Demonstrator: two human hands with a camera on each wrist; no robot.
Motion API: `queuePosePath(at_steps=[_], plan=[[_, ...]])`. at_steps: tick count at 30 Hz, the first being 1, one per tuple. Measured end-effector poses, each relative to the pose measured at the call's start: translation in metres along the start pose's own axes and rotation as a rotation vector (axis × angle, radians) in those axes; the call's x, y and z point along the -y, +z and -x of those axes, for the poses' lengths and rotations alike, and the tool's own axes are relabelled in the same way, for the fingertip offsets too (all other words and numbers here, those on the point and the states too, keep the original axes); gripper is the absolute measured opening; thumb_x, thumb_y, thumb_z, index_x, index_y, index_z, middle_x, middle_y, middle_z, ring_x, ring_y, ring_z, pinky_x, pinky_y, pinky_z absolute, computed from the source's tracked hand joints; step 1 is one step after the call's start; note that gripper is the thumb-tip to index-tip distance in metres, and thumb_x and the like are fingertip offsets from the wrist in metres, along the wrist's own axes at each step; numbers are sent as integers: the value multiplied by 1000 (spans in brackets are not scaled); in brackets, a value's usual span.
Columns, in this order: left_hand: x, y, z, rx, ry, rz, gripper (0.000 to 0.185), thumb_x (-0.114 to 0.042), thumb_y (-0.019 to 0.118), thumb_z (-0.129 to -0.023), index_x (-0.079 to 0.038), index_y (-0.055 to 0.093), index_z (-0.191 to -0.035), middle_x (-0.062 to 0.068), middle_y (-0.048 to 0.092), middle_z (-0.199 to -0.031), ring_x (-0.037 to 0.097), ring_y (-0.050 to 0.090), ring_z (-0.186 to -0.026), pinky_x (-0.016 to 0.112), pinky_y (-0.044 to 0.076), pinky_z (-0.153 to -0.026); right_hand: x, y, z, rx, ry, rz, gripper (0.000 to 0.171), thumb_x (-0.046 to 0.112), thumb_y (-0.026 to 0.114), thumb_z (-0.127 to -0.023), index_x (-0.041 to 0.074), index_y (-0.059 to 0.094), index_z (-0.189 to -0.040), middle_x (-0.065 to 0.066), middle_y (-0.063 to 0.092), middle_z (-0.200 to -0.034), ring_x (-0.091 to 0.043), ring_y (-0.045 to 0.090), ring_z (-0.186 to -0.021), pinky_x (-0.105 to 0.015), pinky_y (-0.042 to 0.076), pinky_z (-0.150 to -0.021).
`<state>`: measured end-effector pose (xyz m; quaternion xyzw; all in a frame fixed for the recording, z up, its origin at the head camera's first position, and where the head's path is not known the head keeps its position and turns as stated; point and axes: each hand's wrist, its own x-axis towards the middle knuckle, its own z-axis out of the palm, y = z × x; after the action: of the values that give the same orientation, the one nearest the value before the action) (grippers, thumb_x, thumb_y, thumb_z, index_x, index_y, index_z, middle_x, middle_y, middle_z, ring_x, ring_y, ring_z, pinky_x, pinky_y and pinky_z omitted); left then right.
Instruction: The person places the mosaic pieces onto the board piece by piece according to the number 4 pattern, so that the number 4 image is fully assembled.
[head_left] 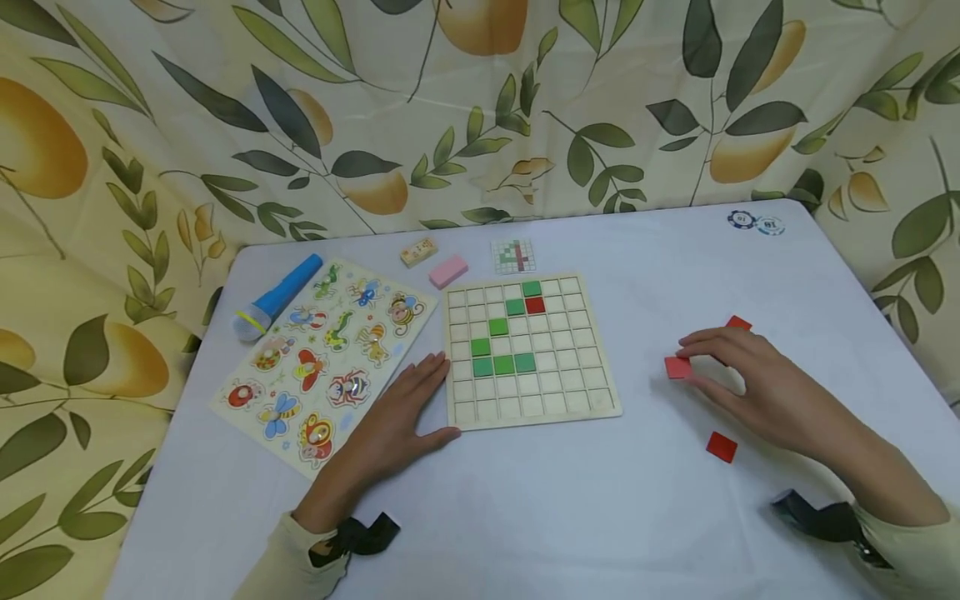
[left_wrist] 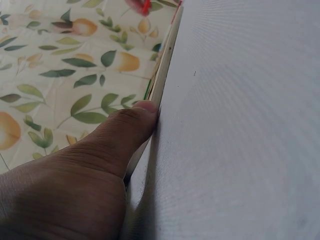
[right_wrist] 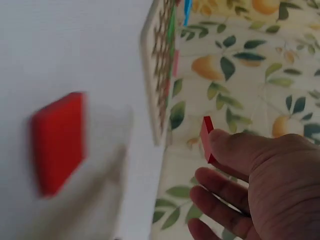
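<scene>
Between thumb and fingertips my right hand [head_left: 765, 387] pinches a red square tile [head_left: 677, 367], which shows raised off the table in the right wrist view. One more red tile [head_left: 738, 323] lies partly behind that hand, and another [head_left: 722, 447] lies nearer me. My left hand [head_left: 397, 421] rests with extended fingers at the left edge of the wooden grid board [head_left: 536, 402], its thumb by the lower left corner. Several green tiles [head_left: 503, 364] and one red tile [head_left: 535, 305] sit in the board's squares.
Left of the board lies an insect picture board [head_left: 300, 387], with a blue toy microphone [head_left: 279, 296] beyond it. A pink block [head_left: 448, 272], a small yellowish box [head_left: 418, 252] and a pattern card [head_left: 513, 257] lie behind the grid. Two round chips [head_left: 756, 222] are at the far right.
</scene>
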<state>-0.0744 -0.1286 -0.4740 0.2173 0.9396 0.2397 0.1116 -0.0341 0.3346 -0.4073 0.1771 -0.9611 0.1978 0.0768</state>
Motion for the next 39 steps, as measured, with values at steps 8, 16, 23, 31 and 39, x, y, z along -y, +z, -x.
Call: queuePosePath(at_steps=[8,16,23,31,39], plan=[[1,0,0,-4,13,0,98,-49,83,-91,-20,33,-169,1,28,-179,26,27,-167,49,27,-137,37,0,-60,50,-114,44,39,8,90,-84,13,74,-120,-7,72,-126,-29,64,-124,-55,58,-102],[3,-1,0,0,14,-9,98,-51,82,-91,-21,32,-169,1,28,-179,26,26,-167,48,26,-137,60,14,-112,227,-106,34,29,16,82,-94,11,74,-121,-13,70,-131,-35,63,-127,-57,58,-107],[3,-2,-1,0,24,-3,97,-50,82,-91,-20,32,-169,1,28,-179,26,26,-167,47,26,-137,69,34,-140,299,-128,13,27,19,82,-95,9,74,-118,-12,70,-128,-33,64,-125,-53,58,-109],[3,-1,0,0,23,2,97,-50,82,-91,-20,32,-169,1,28,-179,26,26,-167,48,26,-137,73,49,-156,321,-168,26,23,21,82,-95,8,76,-114,-11,71,-125,-30,65,-118,-47,58,-103],[1,-1,0,-3,25,-1,97,-49,83,-91,-20,32,-169,1,28,-179,25,26,-167,46,25,-138,71,57,-160,335,-171,52,22,18,80,-97,5,77,-114,-14,71,-125,-33,65,-118,-48,58,-103]])
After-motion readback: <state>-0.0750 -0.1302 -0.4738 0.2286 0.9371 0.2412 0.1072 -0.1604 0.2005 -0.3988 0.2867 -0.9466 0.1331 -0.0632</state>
